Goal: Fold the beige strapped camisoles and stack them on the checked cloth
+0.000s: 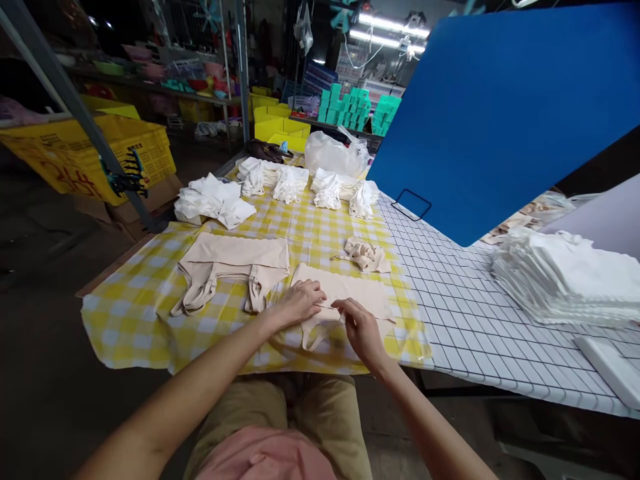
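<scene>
A beige garment [345, 290] lies flat on the yellow checked cloth [135, 313] in front of me. My left hand [299, 301] presses on its left part with the fingers curled. My right hand [361, 328] pinches the garment's lower edge near a strap loop. To the left lies a second beige garment [235, 261], spread out with its straps toward me. A crumpled beige piece [365, 254] sits just beyond the garment under my hands.
Several piles of white folded garments [213, 200] line the far side of the cloth, with a plastic bag [333, 155] behind. A white stack [565, 277] rests on the gridded table [450, 293] at right. A blue board [500, 113] leans above. Yellow crates [90, 150] stand at left.
</scene>
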Motion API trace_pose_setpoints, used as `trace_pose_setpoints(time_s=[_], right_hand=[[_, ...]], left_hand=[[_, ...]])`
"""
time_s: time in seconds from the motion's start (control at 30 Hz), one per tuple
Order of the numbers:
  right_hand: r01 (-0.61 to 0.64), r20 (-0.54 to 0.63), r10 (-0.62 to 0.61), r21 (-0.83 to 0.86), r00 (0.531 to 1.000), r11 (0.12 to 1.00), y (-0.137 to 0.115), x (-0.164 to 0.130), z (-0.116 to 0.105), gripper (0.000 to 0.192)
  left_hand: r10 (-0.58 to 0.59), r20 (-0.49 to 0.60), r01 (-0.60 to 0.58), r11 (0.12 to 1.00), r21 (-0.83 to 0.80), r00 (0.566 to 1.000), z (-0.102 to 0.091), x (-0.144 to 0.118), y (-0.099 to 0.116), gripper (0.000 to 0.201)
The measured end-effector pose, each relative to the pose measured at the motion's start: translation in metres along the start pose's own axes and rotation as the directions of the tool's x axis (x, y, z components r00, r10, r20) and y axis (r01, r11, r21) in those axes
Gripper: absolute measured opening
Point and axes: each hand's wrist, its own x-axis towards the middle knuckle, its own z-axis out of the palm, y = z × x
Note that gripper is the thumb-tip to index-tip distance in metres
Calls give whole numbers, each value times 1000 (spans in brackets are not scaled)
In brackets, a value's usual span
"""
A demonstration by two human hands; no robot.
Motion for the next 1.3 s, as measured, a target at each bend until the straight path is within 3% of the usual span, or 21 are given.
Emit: trace_pose_setpoints(time_s=[0.1, 0.2, 0.37, 0.5, 0.63, 0.97, 1.3], right_hand=[[-156, -66, 176, 240, 982, 958, 5, 3, 6, 30], [-232, -51, 271, 383, 961, 894, 12, 9, 14, 22], [-259, -88, 292, 271, 953, 927, 25, 21, 26, 21], [-246, -104, 267, 180, 958, 953, 29, 29, 31, 21], [-204, -99, 214, 100, 972, 974, 27, 36, 33, 21], [27, -88, -37, -120, 995, 992, 33, 39, 37, 22], [73, -102, -81, -86, 991, 994, 28, 50, 38, 25]], left_hand=[[77, 34, -82, 979, 187, 996, 9, 6, -3, 12], [72, 43, -81, 958, 275, 996, 12, 8, -3, 15], [-54, -55, 60, 991, 116, 997, 17, 10, -4, 13], [-202, -77, 191, 974, -123, 976, 22, 13, -8, 14], [-236, -85, 210, 948, -240, 968, 26, 16, -13, 12], [-193, -52, 165, 930, -327, 980, 24, 20, -22, 21], [-174, -16, 160, 935, -318, 985, 25, 22, -27, 16]])
